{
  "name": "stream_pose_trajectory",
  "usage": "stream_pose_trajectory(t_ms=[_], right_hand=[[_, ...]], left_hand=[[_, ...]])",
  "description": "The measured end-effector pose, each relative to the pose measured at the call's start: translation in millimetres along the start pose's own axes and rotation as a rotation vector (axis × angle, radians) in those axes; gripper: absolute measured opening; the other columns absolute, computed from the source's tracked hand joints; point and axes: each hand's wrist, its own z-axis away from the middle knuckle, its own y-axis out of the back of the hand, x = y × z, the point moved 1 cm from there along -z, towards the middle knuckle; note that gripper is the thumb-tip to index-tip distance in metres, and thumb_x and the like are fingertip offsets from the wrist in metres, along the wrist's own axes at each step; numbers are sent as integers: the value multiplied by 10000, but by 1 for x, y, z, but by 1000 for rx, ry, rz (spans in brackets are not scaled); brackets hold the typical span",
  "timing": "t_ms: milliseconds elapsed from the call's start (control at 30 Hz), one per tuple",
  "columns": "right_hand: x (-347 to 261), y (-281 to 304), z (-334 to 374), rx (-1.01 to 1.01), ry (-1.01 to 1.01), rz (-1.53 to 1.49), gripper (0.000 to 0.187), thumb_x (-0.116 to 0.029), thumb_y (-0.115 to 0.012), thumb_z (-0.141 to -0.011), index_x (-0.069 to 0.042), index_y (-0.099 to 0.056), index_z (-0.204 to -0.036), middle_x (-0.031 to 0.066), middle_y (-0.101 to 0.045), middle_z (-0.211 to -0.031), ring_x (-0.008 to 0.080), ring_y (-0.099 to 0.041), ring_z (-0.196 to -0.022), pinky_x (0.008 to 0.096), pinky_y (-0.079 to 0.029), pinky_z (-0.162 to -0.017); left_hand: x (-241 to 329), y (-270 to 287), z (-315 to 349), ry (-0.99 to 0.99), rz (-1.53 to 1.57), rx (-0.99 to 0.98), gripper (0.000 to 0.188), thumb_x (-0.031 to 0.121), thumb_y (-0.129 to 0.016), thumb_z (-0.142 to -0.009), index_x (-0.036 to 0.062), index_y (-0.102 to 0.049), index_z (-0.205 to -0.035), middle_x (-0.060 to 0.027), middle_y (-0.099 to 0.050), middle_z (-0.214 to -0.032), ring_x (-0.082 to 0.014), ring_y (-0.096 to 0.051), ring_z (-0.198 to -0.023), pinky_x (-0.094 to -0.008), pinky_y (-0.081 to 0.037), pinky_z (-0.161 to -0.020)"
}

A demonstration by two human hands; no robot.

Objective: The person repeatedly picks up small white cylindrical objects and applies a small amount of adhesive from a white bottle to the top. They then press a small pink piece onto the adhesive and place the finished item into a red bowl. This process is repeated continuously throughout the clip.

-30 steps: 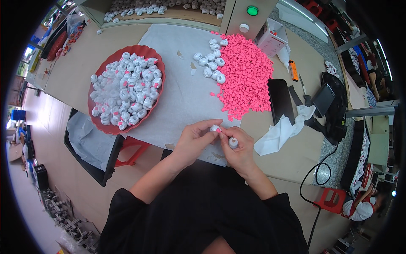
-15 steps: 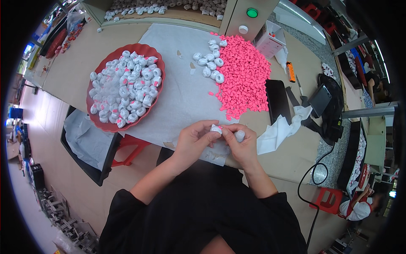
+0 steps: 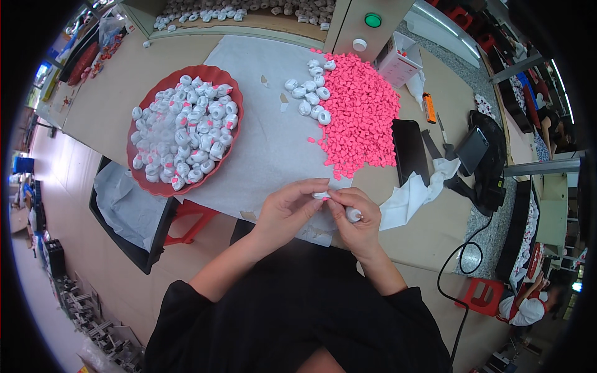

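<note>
My left hand (image 3: pixel 287 210) and my right hand (image 3: pixel 356 219) meet over the near edge of the white paper sheet (image 3: pixel 264 130). Between the fingertips of both sits a small white spool-like piece (image 3: pixel 321 195) with a bit of pink on it. A second small white piece (image 3: pixel 353 215) is tucked in my right palm. A heap of pink plugs (image 3: pixel 360 115) lies on the sheet beyond my right hand, with several loose white pieces (image 3: pixel 309 93) at its left edge. A red bowl (image 3: pixel 219 76) full of finished white-and-pink pieces stands at the left.
A black phone (image 3: pixel 410 151) and a crumpled white cloth (image 3: pixel 410 194) lie right of the hands. A grey box with a green button (image 3: pixel 372 20) stands at the back. A black bin lined with white (image 3: pixel 127 208) and a red stool (image 3: pixel 188 219) are below the table's left edge.
My right hand has shifted slightly down and its fingertips have closed onto the small white piece at my left fingertips. The spare white piece sits lower in my right palm.
</note>
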Motion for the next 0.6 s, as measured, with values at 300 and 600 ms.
stream_pose_trajectory(t_ms=[300, 600], right_hand=[[5, 0, 0, -9, 117, 105, 163, 69, -620, -748, 12, -618, -901, 110, -601, -803, 162, -554, -690, 236, -425, -594], [-1, -4, 4, -1, -70, 47, 272, 31, -623, -740, -7, -567, -1004, 51, -575, -758, 126, -526, -653, 246, -420, -580]], left_hand=[[2, 0, -1, 38, 5, 11, 260, -12, -513, -858, -13, -526, -1119, -115, -514, -1171, -157, -518, -1036, -291, -442, -873], [27, 16, 5, -90, -360, 240, 250, -14, -572, -815, -8, -565, -1065, -90, -589, -1003, -115, -548, -837, -242, -450, -710]])
